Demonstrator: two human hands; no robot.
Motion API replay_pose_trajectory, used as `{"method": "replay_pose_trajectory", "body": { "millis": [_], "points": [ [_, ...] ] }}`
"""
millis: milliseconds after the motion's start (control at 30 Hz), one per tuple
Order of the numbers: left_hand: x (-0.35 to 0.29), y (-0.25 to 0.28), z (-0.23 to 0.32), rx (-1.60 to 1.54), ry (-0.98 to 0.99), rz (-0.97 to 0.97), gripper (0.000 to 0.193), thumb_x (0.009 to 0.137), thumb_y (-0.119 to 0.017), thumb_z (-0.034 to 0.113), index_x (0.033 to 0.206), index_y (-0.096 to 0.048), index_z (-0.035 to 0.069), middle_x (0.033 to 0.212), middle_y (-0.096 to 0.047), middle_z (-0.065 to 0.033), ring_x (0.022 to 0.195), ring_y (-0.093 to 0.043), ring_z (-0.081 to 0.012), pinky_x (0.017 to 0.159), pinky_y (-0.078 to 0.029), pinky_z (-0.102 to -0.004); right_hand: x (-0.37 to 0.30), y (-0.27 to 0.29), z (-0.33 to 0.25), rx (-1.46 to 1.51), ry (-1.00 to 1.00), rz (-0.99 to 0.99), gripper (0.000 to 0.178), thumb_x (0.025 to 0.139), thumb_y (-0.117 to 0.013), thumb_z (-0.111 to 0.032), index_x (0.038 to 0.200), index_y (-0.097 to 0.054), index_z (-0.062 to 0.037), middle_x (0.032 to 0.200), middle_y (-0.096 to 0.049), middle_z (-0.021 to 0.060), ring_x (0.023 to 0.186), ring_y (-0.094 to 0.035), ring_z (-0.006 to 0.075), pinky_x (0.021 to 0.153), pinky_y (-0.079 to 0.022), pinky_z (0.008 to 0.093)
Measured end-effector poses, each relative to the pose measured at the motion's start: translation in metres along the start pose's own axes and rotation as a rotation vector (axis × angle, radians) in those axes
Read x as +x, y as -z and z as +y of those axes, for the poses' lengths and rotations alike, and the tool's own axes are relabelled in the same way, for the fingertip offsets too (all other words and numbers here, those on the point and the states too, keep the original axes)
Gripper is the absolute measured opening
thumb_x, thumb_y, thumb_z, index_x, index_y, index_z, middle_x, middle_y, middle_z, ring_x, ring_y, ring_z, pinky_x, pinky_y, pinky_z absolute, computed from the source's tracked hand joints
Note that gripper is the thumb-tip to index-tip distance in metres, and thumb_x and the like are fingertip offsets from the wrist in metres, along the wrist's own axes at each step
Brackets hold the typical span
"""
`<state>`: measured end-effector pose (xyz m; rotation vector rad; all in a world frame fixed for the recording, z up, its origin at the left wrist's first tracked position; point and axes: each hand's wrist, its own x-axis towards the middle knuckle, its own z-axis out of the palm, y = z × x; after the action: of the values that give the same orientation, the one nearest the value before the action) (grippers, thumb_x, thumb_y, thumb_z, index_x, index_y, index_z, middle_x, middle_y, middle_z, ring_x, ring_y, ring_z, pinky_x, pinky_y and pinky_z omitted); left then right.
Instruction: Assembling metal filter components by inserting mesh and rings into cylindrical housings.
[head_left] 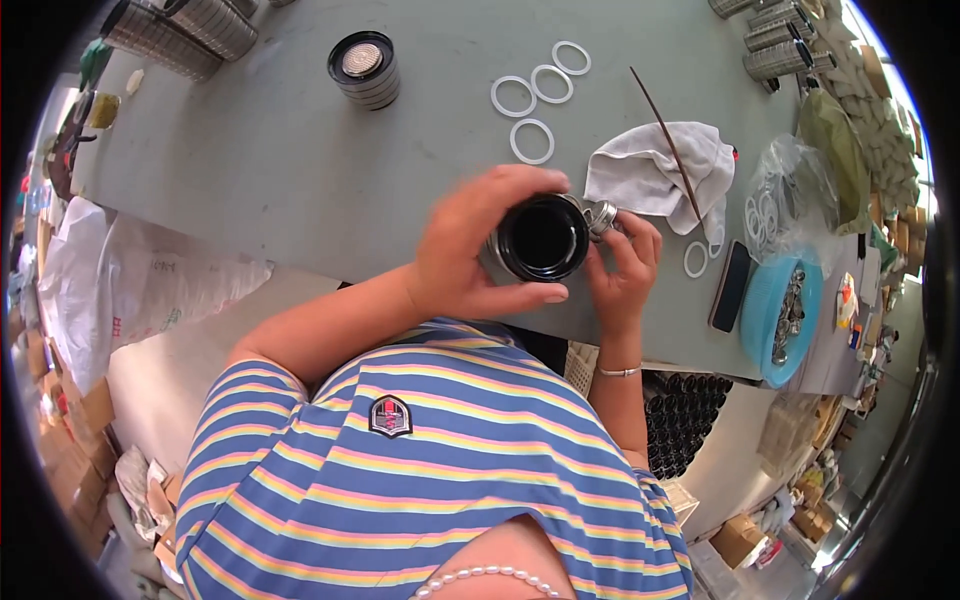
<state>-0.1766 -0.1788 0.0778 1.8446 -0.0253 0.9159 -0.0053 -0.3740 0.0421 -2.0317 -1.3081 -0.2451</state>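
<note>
My left hand [450,245] is wrapped round a dark cylindrical canister [543,238] with a glossy black rim, its open mouth facing up. The inside looks black. The fingers of my right hand [628,268] pinch a small shiny metal fitting [602,218] against the canister's right side. Whether the fitting is attached there, I cannot tell. Beyond my hands, several white sealing rings [532,122] lie flat on the grey table [290,150]. A crumpled white cloth [640,165] with a thin brown stick [663,122] across it is just past my right hand.
Farther left stands another canister [375,88] with a patterned round top. Metal canisters line the far left [165,42] and far right [778,58] corners. To the right are a black phone [730,287], a blue basket [752,318] of metal parts and a clear bag [805,180] with rings.
</note>
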Motion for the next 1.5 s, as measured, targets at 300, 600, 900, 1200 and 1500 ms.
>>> {"method": "replay_pose_trajectory", "body": {
  "millis": [300,600,900,1200,1500],
  "points": [
    [0.000,-0.006,-0.001,-0.042,-0.018,0.044,0.080,0.078,-0.095,0.033,0.142,-0.058,0.002,0.127,-0.065,-0.0166,0.115,-0.067,-0.0331,0.097,-0.055,-0.0404,0.024,0.027,0.006,0.604,-0.697,-0.373,0.018,0.092,-0.084,-0.011,0.103,-0.076,0.0004,0.082,-0.067,-0.0023,0.067,-0.058,0.0046,0.059,-0.044,0.0227],
    [-0.010,0.034,-0.009,0.299,-0.104,0.277,0.095,0.079,-0.094,0.042,0.151,-0.049,0.000,0.137,-0.060,-0.0185,0.128,-0.058,-0.0340,0.108,-0.047,-0.0468,0.019,0.021,0.019,0.866,-0.741,-0.376,0.011,0.100,-0.070,-0.004,0.111,-0.072,0.0009,0.083,-0.059,0.0009,0.061,-0.048,0.0053,0.056,-0.037,0.0240],
    [-0.007,0.116,-0.114,0.575,0.497,0.477,0.107,0.066,-0.099,0.019,0.155,-0.040,0.005,0.145,-0.060,-0.0199,0.136,-0.058,-0.0383,0.112,-0.049,-0.0455,-0.017,-0.009,0.045,1.254,-0.730,-0.067,0.018,0.104,-0.065,-0.009,0.119,-0.070,-0.0007,0.095,-0.068,0.0053,0.066,-0.057,0.0117,0.054,-0.045,0.0257],
    [-0.034,0.179,-0.121,0.346,0.453,0.643,0.107,0.068,-0.100,0.017,0.154,-0.037,0.010,0.133,-0.067,-0.0126,0.118,-0.068,-0.0292,0.102,-0.055,-0.0437,-0.019,-0.020,0.051,1.271,-0.616,-0.061,0.017,0.106,-0.063,-0.008,0.119,-0.069,0.0010,0.099,-0.064,0.0053,0.071,-0.056,0.0103,0.054,-0.044,0.0247],
    [-0.089,0.275,-0.063,0.267,0.555,0.870,0.089,0.081,-0.090,0.028,0.155,-0.043,0.010,0.119,-0.063,-0.0084,0.097,-0.062,-0.0177,0.081,-0.056,-0.0344,-0.015,-0.020,0.046,1.314,-0.650,-0.032,0.012,0.106,-0.061,-0.006,0.114,-0.067,0.0002,0.103,-0.063,0.0048,0.078,-0.057,0.0106,0.058,-0.045,0.0241]
  ]
}}
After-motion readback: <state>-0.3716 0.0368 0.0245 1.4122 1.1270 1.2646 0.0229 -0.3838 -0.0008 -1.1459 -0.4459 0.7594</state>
